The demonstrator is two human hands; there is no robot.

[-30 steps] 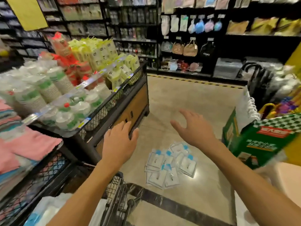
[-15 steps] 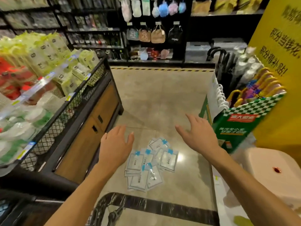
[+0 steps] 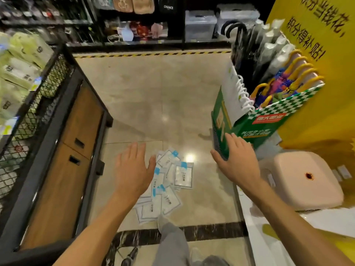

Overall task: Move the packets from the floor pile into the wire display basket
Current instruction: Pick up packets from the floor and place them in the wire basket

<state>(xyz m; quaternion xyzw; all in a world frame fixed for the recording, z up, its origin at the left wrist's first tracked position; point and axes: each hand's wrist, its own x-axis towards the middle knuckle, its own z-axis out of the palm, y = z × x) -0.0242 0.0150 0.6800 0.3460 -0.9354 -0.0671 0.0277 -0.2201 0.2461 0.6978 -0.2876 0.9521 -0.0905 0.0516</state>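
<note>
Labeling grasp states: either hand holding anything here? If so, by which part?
Nothing is held. The left hand hovers open above the packets on the floor; the right hand is open too, fingers spread, in front of the green display box.

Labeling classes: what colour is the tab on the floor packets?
Light blue tabs on white packets, clearest in the head view.

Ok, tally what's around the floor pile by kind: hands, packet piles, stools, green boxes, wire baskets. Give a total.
Hands: 2 (left hand, right hand)
Packet pile: 1 (packets overlap, so no count of each)
Pink stool: 1
Green checkered box: 1
Wire basket: 1
Total: 6
</note>
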